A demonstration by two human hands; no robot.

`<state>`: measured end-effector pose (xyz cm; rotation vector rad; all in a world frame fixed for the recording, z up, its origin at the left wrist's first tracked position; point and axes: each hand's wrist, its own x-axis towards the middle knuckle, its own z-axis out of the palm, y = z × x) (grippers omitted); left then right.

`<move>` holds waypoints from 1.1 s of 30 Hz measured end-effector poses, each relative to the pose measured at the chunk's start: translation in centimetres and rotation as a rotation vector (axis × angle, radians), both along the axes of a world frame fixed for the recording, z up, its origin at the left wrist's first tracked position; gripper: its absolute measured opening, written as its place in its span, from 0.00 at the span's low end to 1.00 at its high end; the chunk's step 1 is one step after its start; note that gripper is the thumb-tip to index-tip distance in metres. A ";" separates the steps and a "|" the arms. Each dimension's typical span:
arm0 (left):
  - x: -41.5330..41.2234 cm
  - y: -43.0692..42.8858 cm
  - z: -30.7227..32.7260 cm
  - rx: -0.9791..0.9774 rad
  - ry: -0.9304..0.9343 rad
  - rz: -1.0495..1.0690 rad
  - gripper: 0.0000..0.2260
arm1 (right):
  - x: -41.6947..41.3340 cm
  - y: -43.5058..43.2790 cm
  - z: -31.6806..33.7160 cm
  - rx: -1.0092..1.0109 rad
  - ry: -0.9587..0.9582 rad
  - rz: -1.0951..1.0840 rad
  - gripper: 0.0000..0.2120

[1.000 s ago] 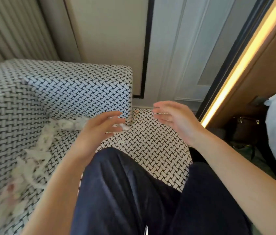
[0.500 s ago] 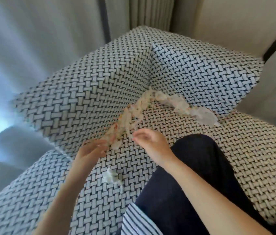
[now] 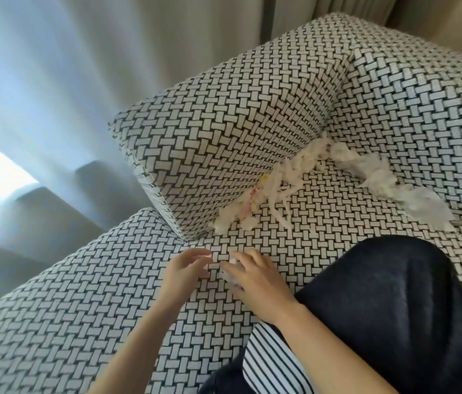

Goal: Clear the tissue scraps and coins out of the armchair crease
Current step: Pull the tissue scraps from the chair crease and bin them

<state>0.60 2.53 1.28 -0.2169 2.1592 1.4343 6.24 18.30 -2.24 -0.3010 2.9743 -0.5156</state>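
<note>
White tissue scraps (image 3: 281, 177) lie heaped along the crease between the seat (image 3: 139, 308) and the armrest (image 3: 224, 123) of the black-and-white woven armchair, with small yellow and pink bits among them. More scraps (image 3: 380, 177) run along the crease under the backrest (image 3: 423, 95). No coin shows. On the seat's front part, my right hand (image 3: 255, 280) curls its fingers over a small loose tissue scrap (image 3: 227, 275). My left hand (image 3: 184, 268) hovers beside it, fingers loosely extended, holding nothing.
My leg in dark trousers (image 3: 394, 294) rests on the seat at the right, with a striped hem (image 3: 275, 362) below it. Pale curtains (image 3: 53, 81) hang behind the chair at the left and top.
The view swung left from the chair's right side to the armrest crease. Both hands dropped from the crease to the seat front, and my right hand closed over the loose scrap lying there.
</note>
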 end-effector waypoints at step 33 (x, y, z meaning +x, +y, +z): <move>-3.9 10.2 -3.3 -0.037 -0.045 0.378 0.24 | -3.0 8.4 3.0 -0.547 0.129 -0.524 0.11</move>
